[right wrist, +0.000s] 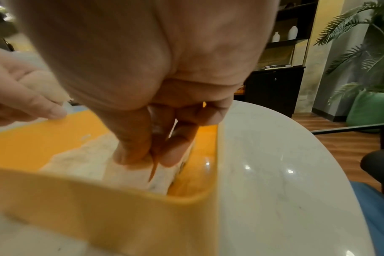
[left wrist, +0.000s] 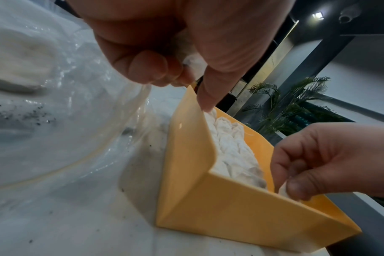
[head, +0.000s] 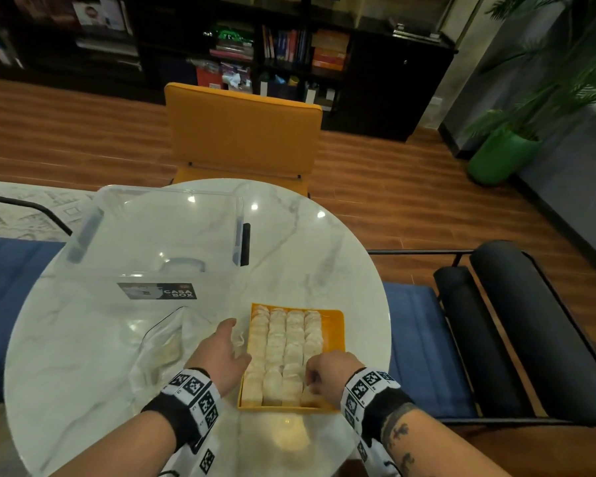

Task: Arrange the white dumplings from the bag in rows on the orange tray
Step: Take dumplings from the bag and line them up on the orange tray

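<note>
The orange tray (head: 335, 327) sits on the marble table near me, holding several rows of white dumplings (head: 277, 342). My right hand (head: 312, 383) pinches a dumpling (right wrist: 138, 176) down at the tray's near right corner; thumb and fingers (right wrist: 175, 155) close on it. My left hand (head: 236, 342) hovers by the tray's left wall with another dumpling (left wrist: 193, 58) curled inside its fingers, and one finger (left wrist: 206, 100) points down at the rim. The clear plastic bag (head: 166, 342) lies left of the tray with a few dumplings inside.
A large clear storage box (head: 152, 235) labelled CASA BOX stands behind the bag. An orange chair (head: 241, 132) is beyond the round table (head: 307, 242). A black chair (head: 513, 321) stands to the right, and a green plant pot (head: 499, 156) farther back.
</note>
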Motion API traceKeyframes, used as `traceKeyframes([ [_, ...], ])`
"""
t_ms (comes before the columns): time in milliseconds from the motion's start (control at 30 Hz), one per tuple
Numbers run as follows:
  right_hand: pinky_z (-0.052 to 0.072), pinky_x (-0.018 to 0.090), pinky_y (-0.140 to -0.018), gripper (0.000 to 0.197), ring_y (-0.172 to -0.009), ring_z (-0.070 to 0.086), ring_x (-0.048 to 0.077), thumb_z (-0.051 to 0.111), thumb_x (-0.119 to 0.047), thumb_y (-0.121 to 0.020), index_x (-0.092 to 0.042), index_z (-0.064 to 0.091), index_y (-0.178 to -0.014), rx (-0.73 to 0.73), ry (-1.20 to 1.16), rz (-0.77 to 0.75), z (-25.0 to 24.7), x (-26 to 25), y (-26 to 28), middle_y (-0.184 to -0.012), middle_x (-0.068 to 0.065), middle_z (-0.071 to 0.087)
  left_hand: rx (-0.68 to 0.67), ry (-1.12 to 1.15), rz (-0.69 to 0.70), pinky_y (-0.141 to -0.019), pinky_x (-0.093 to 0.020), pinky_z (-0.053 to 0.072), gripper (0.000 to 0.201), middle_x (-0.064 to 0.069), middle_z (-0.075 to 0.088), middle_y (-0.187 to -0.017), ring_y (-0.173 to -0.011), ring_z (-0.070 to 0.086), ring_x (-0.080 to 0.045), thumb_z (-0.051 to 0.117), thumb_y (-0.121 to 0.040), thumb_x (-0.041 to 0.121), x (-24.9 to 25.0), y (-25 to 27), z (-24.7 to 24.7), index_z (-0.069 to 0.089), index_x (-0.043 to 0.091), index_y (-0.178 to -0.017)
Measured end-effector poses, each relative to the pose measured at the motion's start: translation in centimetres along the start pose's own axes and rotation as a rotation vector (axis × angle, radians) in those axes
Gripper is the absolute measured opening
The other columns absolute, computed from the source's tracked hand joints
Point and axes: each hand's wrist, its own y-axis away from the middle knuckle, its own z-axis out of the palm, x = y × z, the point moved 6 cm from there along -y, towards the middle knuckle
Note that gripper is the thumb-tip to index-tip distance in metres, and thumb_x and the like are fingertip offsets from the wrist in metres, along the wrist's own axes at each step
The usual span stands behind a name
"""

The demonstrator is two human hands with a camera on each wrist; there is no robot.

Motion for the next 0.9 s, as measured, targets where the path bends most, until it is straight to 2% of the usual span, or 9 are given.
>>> traceKeyframes([
  [200,0.042,0.033,-0.085,0.014,-0.099,0.058,0.022,0.057,-0.024,-0.094,-0.033,0.064,-0.102,0.098,0.127,0.030,0.6,0.6,-1.6,-0.097,-0.009,0.065,-0.016,0.003,0.001,-0.088,-0.029,0.049,0.074,-0.007,0.064,-0.121,-0.106,0.063,-0.022,0.065,-0.086,0.031,0.2,0.0,-0.2,0.025,0.025,-0.148],
  [300,0.037,0.034,-0.087,0.014,-0.100,0.058,0.022,0.059,-0.026,-0.094,-0.032,0.066,-0.104,0.105,0.197,0.019,0.4,0.4,-1.8,-0.106,-0.004,0.066,-0.020,0.011,0.001,-0.088,-0.029,0.050,0.075,-0.006,0.064,-0.120,-0.104,0.063,-0.020,0.065,-0.085,0.031,0.1,0.0,-0.2,0.026,0.025,-0.148],
  [400,0.035,0.034,-0.086,0.016,-0.100,0.057,0.021,0.058,-0.025,-0.095,-0.032,0.066,-0.107,0.104,0.230,0.019,0.4,0.2,-1.7,-0.106,-0.006,0.068,-0.021,0.015,0.011,-0.088,-0.028,0.050,0.075,-0.006,0.064,-0.119,-0.105,0.062,-0.020,0.066,-0.085,0.030,0.3,0.0,-0.2,0.026,0.025,-0.148],
  [500,0.036,0.034,-0.091,0.018,-0.102,0.056,0.021,0.058,-0.023,-0.094,-0.031,0.065,-0.108,0.110,0.206,0.019,0.3,0.1,-1.6,-0.106,-0.006,0.069,-0.029,0.051,0.026,-0.086,-0.026,0.047,0.073,-0.006,0.063,-0.120,-0.103,0.061,-0.019,0.065,-0.087,0.031,0.5,0.1,-0.2,0.026,0.026,-0.148],
  [567,0.037,0.033,-0.091,0.020,-0.103,0.056,0.021,0.059,-0.022,-0.093,-0.031,0.064,-0.111,0.122,0.145,0.024,0.0,0.2,-1.3,-0.108,-0.005,0.069,-0.016,0.111,0.043,-0.088,-0.026,0.046,0.066,-0.008,0.060,-0.122,-0.107,0.060,-0.020,0.063,-0.089,0.035,0.7,0.1,-0.4,0.031,0.026,-0.145],
  [667,0.044,0.032,-0.094,0.026,-0.105,0.059,0.020,0.065,-0.031,-0.089,-0.031,0.064,-0.115,0.190,-0.038,0.045,-1.2,0.3,-0.8,-0.113,-0.006,0.066,0.003,0.246,0.089,-0.081,-0.026,0.044,0.037,-0.001,0.060,-0.107,-0.095,0.059,-0.014,0.059,-0.093,0.034,1.2,0.1,-0.5,0.045,0.026,-0.126],
  [733,0.048,0.028,-0.092,0.025,-0.102,0.060,0.012,0.066,-0.036,-0.088,-0.031,0.066,-0.113,0.289,-0.241,0.036,-2.6,0.3,-0.1,-0.112,-0.011,0.066,-0.045,0.359,0.127,-0.082,-0.026,0.045,0.021,-0.002,0.065,-0.096,-0.094,0.059,-0.015,0.058,-0.094,0.027,2.0,0.6,-0.3,0.046,0.026,-0.112],
  [800,0.045,0.018,-0.087,0.024,-0.092,0.057,0.000,0.065,-0.039,-0.090,-0.032,0.066,-0.113,0.386,-0.403,-0.025,-4.2,-0.5,1.1,-0.111,-0.017,0.064,-0.123,0.418,0.176,-0.077,-0.021,0.045,0.017,-0.004,0.070,-0.078,-0.091,0.059,-0.009,0.057,-0.095,0.022,3.3,1.3,0.0,0.045,0.026,-0.106],
  [900,0.044,0.012,-0.077,0.029,-0.081,0.056,0.001,0.067,-0.038,-0.090,-0.034,0.065,-0.119,0.458,-0.570,-0.169,-6.6,-2.8,3.3,-0.109,-0.018,0.062,-0.239,0.511,0.249,-0.055,-0.021,0.044,0.019,0.001,0.071,-0.070,-0.056,0.051,-0.006,0.058,-0.095,0.015,5.6,2.7,0.1,0.044,0.021,-0.104],
])
